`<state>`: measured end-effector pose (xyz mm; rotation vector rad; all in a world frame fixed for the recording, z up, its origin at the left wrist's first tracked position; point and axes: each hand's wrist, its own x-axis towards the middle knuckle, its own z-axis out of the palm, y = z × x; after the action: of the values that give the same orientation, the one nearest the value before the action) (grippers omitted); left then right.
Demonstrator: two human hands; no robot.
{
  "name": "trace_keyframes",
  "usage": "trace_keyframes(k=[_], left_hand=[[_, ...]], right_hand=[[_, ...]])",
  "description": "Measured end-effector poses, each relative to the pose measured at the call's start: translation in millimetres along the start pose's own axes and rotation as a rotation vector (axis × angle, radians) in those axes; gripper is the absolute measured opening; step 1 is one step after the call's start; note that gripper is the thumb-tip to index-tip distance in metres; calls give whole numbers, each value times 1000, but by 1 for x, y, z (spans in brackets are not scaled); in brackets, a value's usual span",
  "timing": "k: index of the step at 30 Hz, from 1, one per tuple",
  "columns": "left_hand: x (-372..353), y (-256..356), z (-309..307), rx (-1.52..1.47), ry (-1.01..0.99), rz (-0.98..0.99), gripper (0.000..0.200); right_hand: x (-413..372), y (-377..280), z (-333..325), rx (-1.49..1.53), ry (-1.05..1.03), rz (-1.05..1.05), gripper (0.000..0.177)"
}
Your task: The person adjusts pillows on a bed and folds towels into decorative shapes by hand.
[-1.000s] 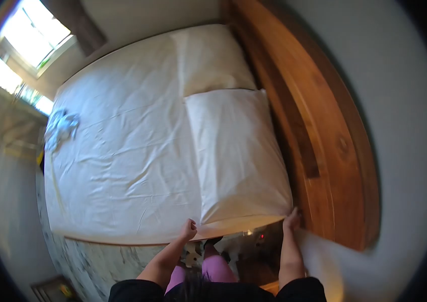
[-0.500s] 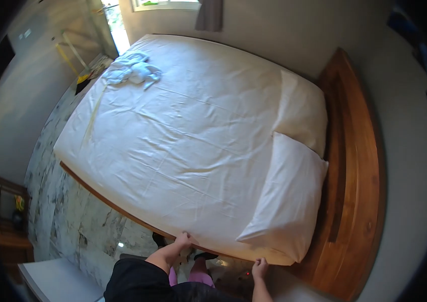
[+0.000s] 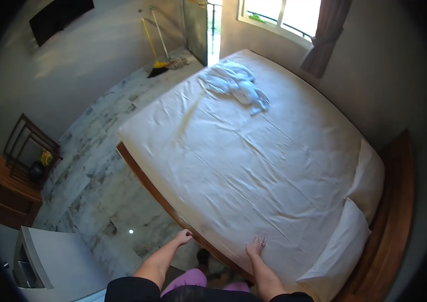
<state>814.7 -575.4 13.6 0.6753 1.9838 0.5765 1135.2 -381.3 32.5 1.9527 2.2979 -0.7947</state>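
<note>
A white fitted sheet (image 3: 254, 166) covers the mattress, with creases running across its middle. My right hand (image 3: 256, 245) lies on the sheet near the close side, fingers spread, a ring showing on one finger. At the bed's near edge, beside the wooden side rail (image 3: 153, 189), is my left hand (image 3: 184, 235) with its fingers curled closed. Whether it grips the sheet's edge is too small to make out. Two white pillows, the nearer pillow (image 3: 339, 246) overlapping the farther pillow (image 3: 368, 178), lie against the wooden headboard (image 3: 392, 216).
A crumpled light-blue cloth (image 3: 236, 85) lies on the bed's far corner. A broom (image 3: 158, 65) and a mop lean by the door (image 3: 196, 30). A wooden chair (image 3: 27, 151) and a white cabinet (image 3: 62, 256) stand left on the marble floor (image 3: 92, 186).
The view has swung left towards the foot of the bed. My right hand has left the mattress edge near the pillow and now rests on the sheet top. My left hand stays at the edge.
</note>
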Motion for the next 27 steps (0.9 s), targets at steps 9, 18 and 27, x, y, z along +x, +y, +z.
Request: trace_keyframes(k=[9, 18, 27], left_hand=[[-49, -116, -210, -530, 463, -361, 21], [-88, -155, -272, -710, 48, -579, 22], [3, -244, -421, -629, 54, -714, 24]], right_hand=[[10, -221, 80, 138, -243, -323, 34], [162, -421, 121, 325, 157, -350, 37], [288, -643, 164, 135, 382, 315, 48]])
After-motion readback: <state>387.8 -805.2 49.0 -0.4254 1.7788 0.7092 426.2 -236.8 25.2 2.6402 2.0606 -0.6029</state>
